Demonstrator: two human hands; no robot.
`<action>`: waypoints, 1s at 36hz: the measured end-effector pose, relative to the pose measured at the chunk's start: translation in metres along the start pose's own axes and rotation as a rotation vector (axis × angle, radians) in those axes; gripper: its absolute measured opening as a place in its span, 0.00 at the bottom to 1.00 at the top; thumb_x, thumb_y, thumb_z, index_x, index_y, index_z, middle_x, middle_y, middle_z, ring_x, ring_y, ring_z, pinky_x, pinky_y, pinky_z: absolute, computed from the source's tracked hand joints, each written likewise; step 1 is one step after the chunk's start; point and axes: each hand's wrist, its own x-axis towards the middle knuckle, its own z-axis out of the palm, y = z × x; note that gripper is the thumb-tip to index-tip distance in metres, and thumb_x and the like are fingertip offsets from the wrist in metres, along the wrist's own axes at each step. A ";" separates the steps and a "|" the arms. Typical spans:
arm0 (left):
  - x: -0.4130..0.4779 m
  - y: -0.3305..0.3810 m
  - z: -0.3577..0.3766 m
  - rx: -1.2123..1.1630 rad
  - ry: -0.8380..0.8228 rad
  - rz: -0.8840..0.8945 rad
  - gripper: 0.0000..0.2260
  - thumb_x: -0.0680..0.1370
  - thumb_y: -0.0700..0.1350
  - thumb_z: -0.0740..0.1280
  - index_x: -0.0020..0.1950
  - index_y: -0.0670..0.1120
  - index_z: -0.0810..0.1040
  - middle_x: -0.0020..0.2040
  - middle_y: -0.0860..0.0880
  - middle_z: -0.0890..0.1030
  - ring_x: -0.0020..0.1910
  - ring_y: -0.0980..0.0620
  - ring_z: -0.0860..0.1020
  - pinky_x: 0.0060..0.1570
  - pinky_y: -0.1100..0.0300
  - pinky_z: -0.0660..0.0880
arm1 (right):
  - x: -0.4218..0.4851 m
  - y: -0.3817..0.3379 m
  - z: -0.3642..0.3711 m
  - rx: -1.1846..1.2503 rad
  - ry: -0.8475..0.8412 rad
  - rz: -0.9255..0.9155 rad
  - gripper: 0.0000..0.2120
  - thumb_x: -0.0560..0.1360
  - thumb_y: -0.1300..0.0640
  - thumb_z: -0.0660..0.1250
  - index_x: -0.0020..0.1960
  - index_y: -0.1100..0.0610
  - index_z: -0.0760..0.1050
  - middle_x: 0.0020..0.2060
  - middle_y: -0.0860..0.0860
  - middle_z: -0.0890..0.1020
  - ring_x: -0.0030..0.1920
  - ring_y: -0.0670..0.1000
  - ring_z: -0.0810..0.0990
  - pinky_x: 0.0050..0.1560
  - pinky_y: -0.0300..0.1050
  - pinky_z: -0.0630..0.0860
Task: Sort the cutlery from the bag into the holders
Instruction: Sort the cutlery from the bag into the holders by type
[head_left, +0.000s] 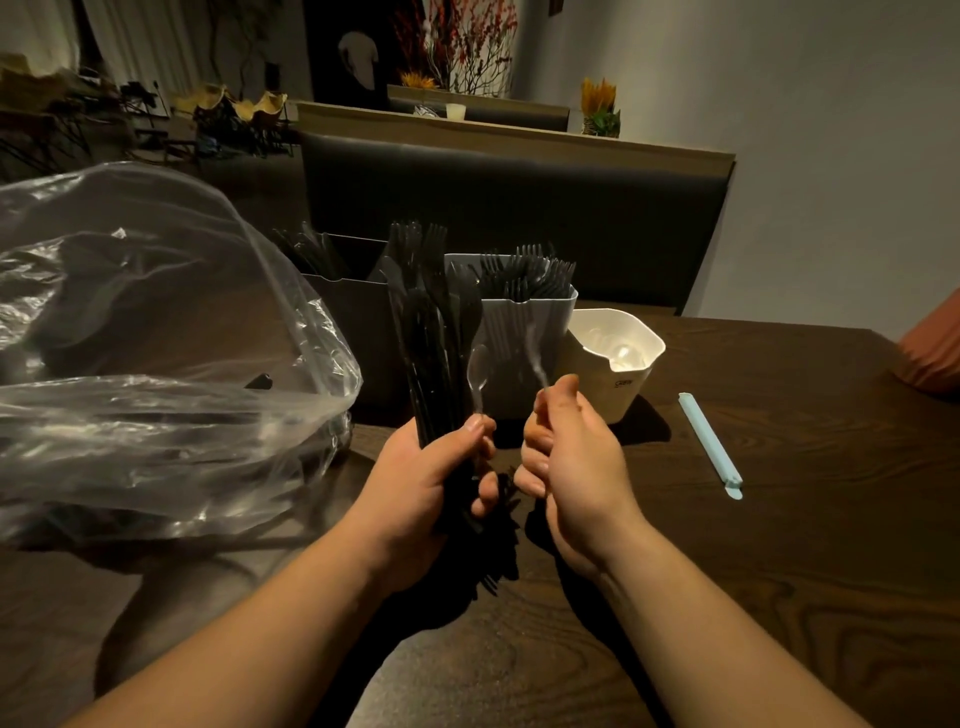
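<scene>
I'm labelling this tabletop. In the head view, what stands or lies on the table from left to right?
plastic bag, dark holder, grey holder, cream holder, pale blue clip

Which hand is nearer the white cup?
Right. The right hand, pinching a clear utensil, sits front-left of the white cup; the left hand is farther left, gripping the black cutlery.
</scene>
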 end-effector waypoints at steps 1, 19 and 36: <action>0.000 0.001 0.001 0.012 0.004 0.000 0.08 0.79 0.44 0.66 0.53 0.39 0.75 0.36 0.46 0.75 0.30 0.51 0.73 0.28 0.61 0.69 | 0.000 -0.001 0.000 0.006 0.001 0.008 0.15 0.84 0.46 0.53 0.49 0.56 0.69 0.30 0.46 0.64 0.28 0.44 0.59 0.30 0.41 0.55; 0.002 0.002 -0.004 0.111 0.018 0.066 0.08 0.82 0.43 0.64 0.55 0.38 0.75 0.34 0.46 0.75 0.30 0.51 0.72 0.31 0.59 0.69 | -0.005 0.004 -0.003 -0.170 -0.122 -0.119 0.06 0.75 0.65 0.72 0.51 0.65 0.77 0.38 0.60 0.84 0.34 0.57 0.83 0.37 0.51 0.82; 0.002 0.002 -0.009 0.047 -0.010 0.022 0.19 0.73 0.42 0.71 0.60 0.34 0.77 0.46 0.39 0.83 0.44 0.44 0.83 0.43 0.54 0.80 | -0.004 -0.008 -0.009 -0.213 -0.114 0.132 0.13 0.69 0.54 0.77 0.38 0.57 0.74 0.31 0.56 0.80 0.29 0.49 0.79 0.27 0.39 0.74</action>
